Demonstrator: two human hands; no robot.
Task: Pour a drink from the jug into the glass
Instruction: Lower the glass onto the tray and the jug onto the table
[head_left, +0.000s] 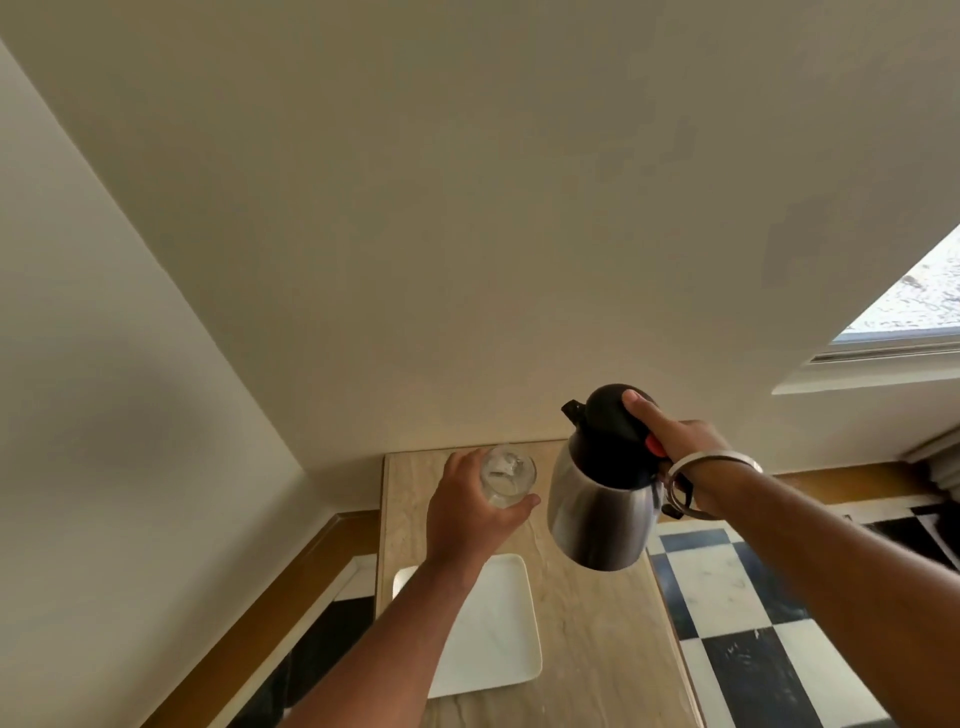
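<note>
A steel jug (597, 506) with a black lid is lifted above the table and tilted a little to the left, its spout toward the glass. My right hand (672, 441) grips its handle, thumb resting on the lid beside a red button. A clear glass (506, 475) stands at the far end of the table, left of the jug. My left hand (475, 506) is wrapped around its near side. No liquid can be seen leaving the spout.
A narrow beige marble-look table (597, 634) runs away from me to the wall. A white square tray (498, 634) lies on its near left. Black-and-white checkered floor (737, 623) is to the right, a window (914, 306) at upper right.
</note>
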